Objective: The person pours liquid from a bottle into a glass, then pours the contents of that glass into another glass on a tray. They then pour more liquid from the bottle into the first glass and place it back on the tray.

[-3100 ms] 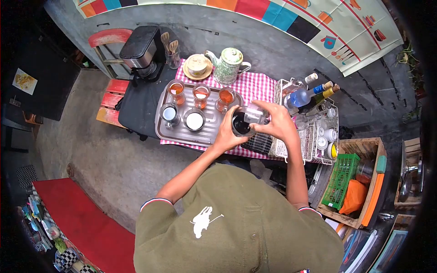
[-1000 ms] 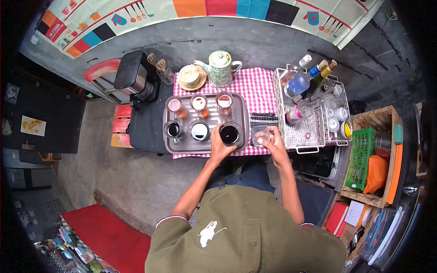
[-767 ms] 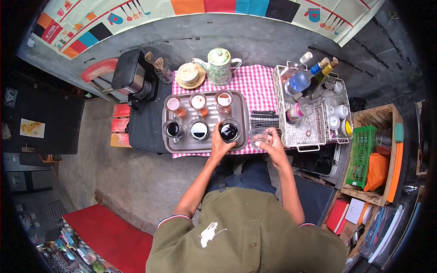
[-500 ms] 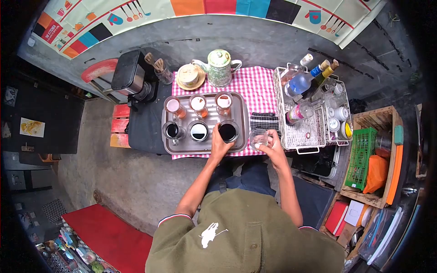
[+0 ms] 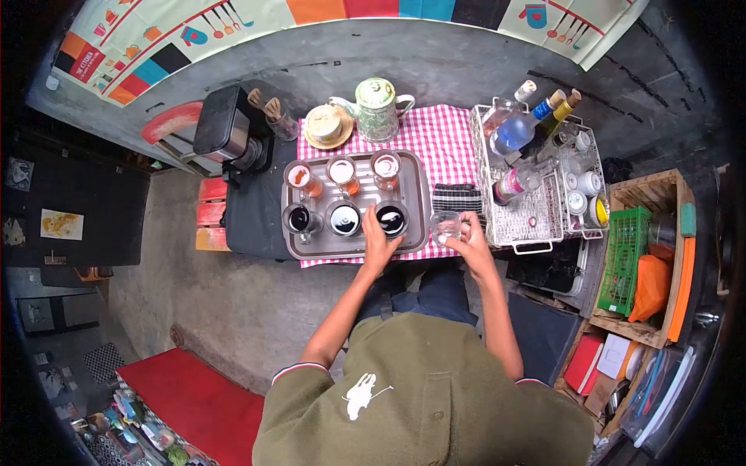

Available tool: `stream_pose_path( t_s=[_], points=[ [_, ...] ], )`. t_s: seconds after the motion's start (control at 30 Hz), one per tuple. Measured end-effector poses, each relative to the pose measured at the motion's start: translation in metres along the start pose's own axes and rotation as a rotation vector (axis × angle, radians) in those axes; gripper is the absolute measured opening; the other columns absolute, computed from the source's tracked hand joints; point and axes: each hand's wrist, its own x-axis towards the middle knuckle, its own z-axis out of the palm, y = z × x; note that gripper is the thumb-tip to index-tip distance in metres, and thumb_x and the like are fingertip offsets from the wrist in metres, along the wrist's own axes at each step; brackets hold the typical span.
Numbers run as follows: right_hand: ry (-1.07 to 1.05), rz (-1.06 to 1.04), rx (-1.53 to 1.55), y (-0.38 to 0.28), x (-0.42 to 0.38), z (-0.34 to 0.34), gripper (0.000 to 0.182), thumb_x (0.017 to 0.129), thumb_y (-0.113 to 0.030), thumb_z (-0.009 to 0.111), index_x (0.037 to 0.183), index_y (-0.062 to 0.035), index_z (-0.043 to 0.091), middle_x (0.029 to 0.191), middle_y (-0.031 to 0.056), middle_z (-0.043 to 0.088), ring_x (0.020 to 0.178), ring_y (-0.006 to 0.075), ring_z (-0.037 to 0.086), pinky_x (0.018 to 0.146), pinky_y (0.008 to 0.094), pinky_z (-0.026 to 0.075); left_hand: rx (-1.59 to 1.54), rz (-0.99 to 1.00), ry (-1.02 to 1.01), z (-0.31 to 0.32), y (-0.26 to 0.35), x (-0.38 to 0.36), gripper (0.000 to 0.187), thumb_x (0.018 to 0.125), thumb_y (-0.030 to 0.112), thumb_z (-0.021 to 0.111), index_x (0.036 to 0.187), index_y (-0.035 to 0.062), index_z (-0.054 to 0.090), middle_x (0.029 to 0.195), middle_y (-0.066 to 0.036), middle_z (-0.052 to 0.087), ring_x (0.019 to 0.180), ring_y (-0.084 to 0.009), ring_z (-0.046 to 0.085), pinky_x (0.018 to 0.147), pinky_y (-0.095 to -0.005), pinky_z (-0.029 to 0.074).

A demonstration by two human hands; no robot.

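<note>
My left hand (image 5: 378, 244) is closed around the near side of a glass of dark drink (image 5: 393, 219) at the front right of a brown tray (image 5: 416, 175). In my right hand (image 5: 473, 246) is a clear glass mug (image 5: 445, 223), gripped at its handle side just right of the tray. It looks empty. Two more dark drinks, a middle glass (image 5: 343, 218) and a left glass (image 5: 298, 218), complete the front row. Behind them stand three glasses of reddish drink with pale tops: left (image 5: 303, 180), middle (image 5: 343, 175) and right (image 5: 385, 169).
Behind the tray are a green patterned teapot (image 5: 376, 113) and a cup on a saucer (image 5: 326, 126). A folded checked cloth (image 5: 457, 203) lies to the right, beside a white wire basket (image 5: 528, 221) with bottles and jars. A coffee maker (image 5: 225, 128) stands left.
The view has shifted slightly. My left hand's fingers have moved a little toward the left side of the dark drink's glass. My right hand still holds the mug in about the same place.
</note>
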Motion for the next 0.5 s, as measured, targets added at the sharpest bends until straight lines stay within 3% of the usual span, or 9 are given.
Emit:
stream_pose_path(
  t_s=[0.17, 0.3, 0.33, 0.5],
  points=[
    [0.000, -0.028, 0.011, -0.001, 0.000, 0.000, 0.055, 0.080, -0.006, 0.078, 0.116, -0.0076, 0.036, 0.113, 0.0139, 0.064, 0.103, 0.0176, 0.061, 0.090, 0.0322, 0.050, 0.057, 0.113, -0.062, -0.018, 0.016, 0.007, 0.110, 0.070, 0.018, 0.087, 0.151, -0.0066, 0.018, 0.150, -0.030, 0.030, 0.142, -0.0457, 0.027, 0.117, -0.0505, 0.024],
    [0.003, -0.038, 0.019, -0.004, 0.001, 0.001, 0.055, 0.081, -0.006, 0.078, 0.116, -0.0079, 0.036, 0.114, 0.0142, 0.063, 0.103, 0.0178, 0.061, 0.090, 0.0320, 0.049, 0.028, 0.067, -0.217, -0.027, 0.015, 0.021, 0.113, 0.067, 0.014, 0.088, 0.153, -0.0039, 0.017, 0.150, -0.030, 0.032, 0.140, -0.0456, 0.033, 0.115, -0.0498, 0.030],
    [0.000, -0.040, 0.018, -0.003, 0.001, 0.002, 0.055, 0.080, -0.006, 0.078, 0.116, -0.0079, 0.036, 0.114, 0.0144, 0.063, 0.103, 0.0179, 0.061, 0.090, 0.0320, 0.049, 0.066, 0.092, -0.221, -0.030, 0.017, 0.024, 0.115, 0.064, 0.013, 0.089, 0.152, -0.0047, 0.016, 0.149, -0.030, 0.033, 0.138, -0.0446, 0.036, 0.115, -0.0449, 0.033],
    [-0.011, -0.061, 0.014, -0.004, 0.000, 0.004, 0.056, 0.080, -0.007, 0.079, 0.117, -0.0081, 0.036, 0.114, 0.0144, 0.063, 0.103, 0.0177, 0.061, 0.091, 0.0322, 0.049, 0.053, 0.130, -0.244, -0.034, 0.020, 0.030, 0.117, 0.061, 0.008, 0.090, 0.152, -0.0022, 0.017, 0.151, -0.028, 0.032, 0.140, -0.0440, 0.035, 0.115, -0.0460, 0.033]
  ],
)
